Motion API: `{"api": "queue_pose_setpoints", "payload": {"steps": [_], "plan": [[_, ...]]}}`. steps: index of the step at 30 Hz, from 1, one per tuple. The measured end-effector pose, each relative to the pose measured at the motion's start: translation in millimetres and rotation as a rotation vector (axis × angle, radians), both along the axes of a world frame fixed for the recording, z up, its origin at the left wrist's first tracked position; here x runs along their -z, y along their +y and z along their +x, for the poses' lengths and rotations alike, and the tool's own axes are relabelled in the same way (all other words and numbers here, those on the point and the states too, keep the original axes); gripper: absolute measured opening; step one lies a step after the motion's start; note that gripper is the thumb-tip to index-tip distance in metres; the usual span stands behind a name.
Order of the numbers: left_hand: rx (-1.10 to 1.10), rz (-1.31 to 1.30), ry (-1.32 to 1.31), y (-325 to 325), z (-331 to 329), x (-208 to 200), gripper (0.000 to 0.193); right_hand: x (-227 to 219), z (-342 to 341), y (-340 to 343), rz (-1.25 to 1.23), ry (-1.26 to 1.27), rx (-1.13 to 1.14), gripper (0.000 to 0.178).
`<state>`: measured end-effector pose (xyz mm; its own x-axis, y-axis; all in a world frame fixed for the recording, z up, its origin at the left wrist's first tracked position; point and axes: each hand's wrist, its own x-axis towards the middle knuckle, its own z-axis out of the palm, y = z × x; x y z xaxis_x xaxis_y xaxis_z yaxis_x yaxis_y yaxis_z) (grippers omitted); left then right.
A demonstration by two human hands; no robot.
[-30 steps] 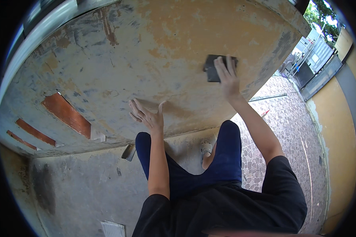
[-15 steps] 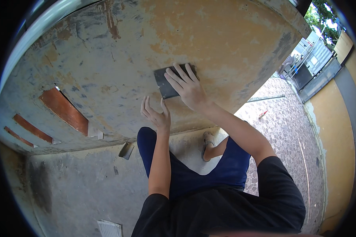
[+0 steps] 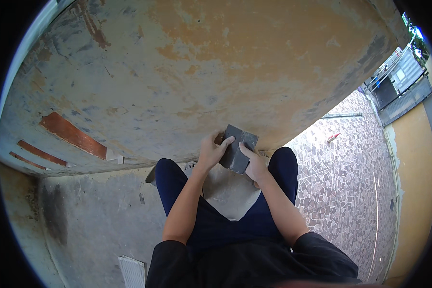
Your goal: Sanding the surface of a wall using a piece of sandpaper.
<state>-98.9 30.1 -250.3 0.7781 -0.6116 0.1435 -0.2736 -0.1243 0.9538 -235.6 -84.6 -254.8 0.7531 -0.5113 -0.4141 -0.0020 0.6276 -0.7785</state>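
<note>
A dark grey sheet of sandpaper (image 3: 236, 154) is held in front of my body, above my knees and off the wall. My left hand (image 3: 211, 152) grips its left edge, thumb on the face toward me and fingers behind. On the right edge, my right hand (image 3: 255, 165) pinches the sheet in the same manner, thumb on top. A crease runs along the sheet, whose upper right corner looks pale with dust. Beyond my hands rises the wall (image 3: 216, 72), patchy with orange-yellow paint and grey filler.
Reddish-brown slots (image 3: 74, 135) pierce the wall at the left. A white ribbed piece (image 3: 132, 271) lies on the concrete floor (image 3: 101, 216). To the right, stone-patterned paving (image 3: 331, 192) carries a red-and-white tube (image 3: 333, 138) and a long bar (image 3: 342, 115). A yellow wall (image 3: 415, 158) borders it.
My right hand has brought the sandpaper down off the wall toward me. My left hand, free before, now grips its other edge. The view has tilted down slightly.
</note>
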Motion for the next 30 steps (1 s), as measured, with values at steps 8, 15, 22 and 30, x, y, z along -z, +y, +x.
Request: {"api": "queue_pose_setpoints", "payload": {"steps": [8,15,22,30], "plan": [[-0.010,-0.161,0.111,-17.6,8.2,-13.5,0.036,-23.8,5.1,-25.2,0.294,-0.323,-0.084,0.046],[0.028,-0.306,0.163,-24.0,15.2,-14.9,0.023,-43.8,5.0,-18.8,0.346,-0.379,-0.082,0.045],[-0.068,-0.407,0.032,-8.9,18.8,-22.9,0.018,-51.8,19.3,4.4,0.069,-0.284,-0.111,0.046],[-0.073,-0.624,0.157,7.2,27.7,-24.5,0.014,-63.2,31.9,6.9,0.277,-0.430,-0.228,0.048]]}}
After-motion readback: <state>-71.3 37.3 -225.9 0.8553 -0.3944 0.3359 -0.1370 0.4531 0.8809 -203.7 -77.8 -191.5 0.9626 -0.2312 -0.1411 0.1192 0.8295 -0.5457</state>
